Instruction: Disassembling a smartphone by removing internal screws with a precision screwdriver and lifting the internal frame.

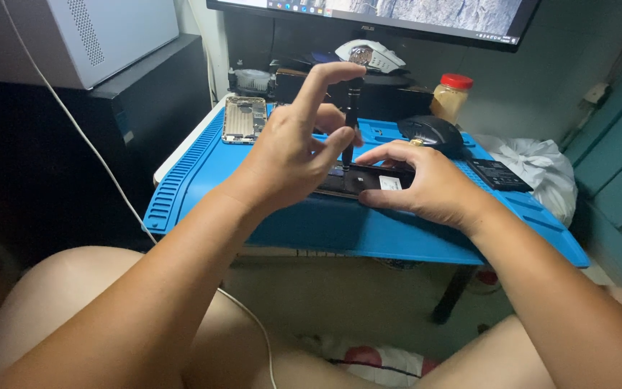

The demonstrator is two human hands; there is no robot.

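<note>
The left hand (293, 155) holds a slim black screwdriver (352, 115) upright, its shaft pinched between thumb and middle finger, with the index finger arched over the top end and the remaining fingers spread. The tool's tip stands on an opened black phone (365, 180) lying flat on a blue work mat (203, 173) that covers the small table (181, 148). The right hand (426, 184) rests on the right part of the phone, fingers pressed together and laid flat along its edges, thumb against the near side; it grips nothing. A silver phone rear housing (245, 119) lies at the mat's far left corner, well apart from the hands. A black computer mouse (432, 132) sits just beyond the right hand, and a flat black battery (498, 175) lies on the mat to that hand's right. Behind stand a jar with a red lid (450, 96), a white gaming mouse (372, 54) and the lower edge of a monitor (397, 14). A white cable (95, 151) hangs along the left side
</note>
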